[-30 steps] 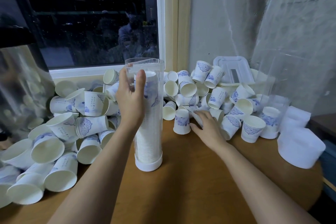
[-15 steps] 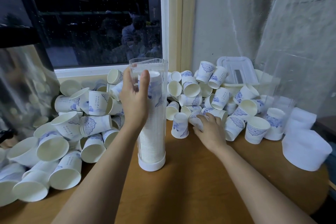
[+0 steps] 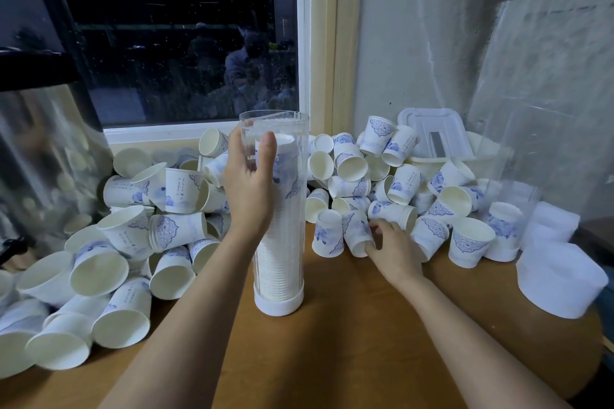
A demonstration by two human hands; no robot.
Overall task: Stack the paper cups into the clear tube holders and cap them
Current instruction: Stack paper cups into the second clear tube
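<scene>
A tall clear tube holder (image 3: pixel 288 242) with a white base stands upright in the middle of the wooden table (image 3: pixel 349 342). A stack of white paper cups fills it nearly to the top. My left hand (image 3: pixel 247 186) is wrapped around the tube's upper part. My right hand (image 3: pixel 392 242) lies low on the table to the right, fingers closed around a tipped paper cup (image 3: pixel 357 234) with blue print. Another cup (image 3: pixel 329 233) stands upside down just left of it. Loose cups (image 3: pixel 126 236) lie piled on both sides.
A second clear tube (image 3: pixel 508 209) holding a few cups stands at the right. White caps (image 3: pixel 561 279) sit at the table's right edge. A white lidded container (image 3: pixel 432 133) rests against the back wall. A dark window is behind, and a shiny plastic sheet hangs at the left.
My right hand has slid left and closed its fingers around the tipped cup. My left hand stays on the tube. The view has shifted slightly.
</scene>
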